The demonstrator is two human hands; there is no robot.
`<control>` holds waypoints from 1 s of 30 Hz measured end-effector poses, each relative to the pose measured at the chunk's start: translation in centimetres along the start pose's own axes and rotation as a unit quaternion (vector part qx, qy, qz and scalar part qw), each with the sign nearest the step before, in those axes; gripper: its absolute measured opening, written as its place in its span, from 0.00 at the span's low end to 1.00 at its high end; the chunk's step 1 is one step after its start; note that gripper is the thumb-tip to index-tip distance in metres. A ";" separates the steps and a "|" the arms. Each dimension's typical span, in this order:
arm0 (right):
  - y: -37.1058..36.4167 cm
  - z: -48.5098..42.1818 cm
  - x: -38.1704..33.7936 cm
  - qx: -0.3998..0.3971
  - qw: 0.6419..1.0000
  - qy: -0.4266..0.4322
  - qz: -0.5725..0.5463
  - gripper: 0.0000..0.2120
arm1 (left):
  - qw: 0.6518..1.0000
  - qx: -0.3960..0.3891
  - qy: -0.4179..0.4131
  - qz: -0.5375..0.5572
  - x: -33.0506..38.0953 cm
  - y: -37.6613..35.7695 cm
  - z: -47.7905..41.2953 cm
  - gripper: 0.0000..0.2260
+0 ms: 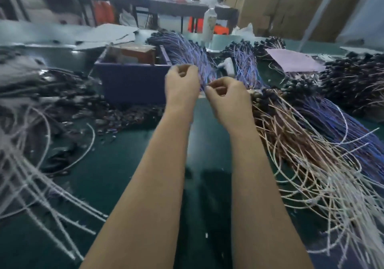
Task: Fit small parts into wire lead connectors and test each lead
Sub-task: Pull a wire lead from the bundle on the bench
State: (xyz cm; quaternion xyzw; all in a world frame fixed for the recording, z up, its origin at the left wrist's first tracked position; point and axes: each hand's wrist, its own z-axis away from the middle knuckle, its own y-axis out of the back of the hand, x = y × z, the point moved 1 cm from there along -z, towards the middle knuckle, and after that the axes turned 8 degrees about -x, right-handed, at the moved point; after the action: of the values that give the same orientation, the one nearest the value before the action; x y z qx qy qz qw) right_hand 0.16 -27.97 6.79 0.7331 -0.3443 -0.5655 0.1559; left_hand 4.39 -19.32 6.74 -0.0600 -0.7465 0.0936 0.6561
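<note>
Hands together, left hand, right hand, each grip curled (contents unclear), blue box, leads behind

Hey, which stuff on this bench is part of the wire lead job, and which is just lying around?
Job: blue wires, brown wires, small dark parts.
Lying about: bottle, pink paper, cardboard sheets.
</note>
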 end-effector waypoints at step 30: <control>-19.7 -1.2 -13.7 -0.231 0.930 -0.052 -0.280 0.04 | 0.945 0.262 0.164 0.107 1.5 26.6 0.3 0.12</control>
State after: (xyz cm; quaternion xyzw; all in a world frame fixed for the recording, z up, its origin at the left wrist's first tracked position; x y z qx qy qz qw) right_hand 6.09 -4.76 4.85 0.7134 0.0073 -0.6870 0.1378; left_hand 3.02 6.91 2.39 0.0201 -0.5665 0.3443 0.7484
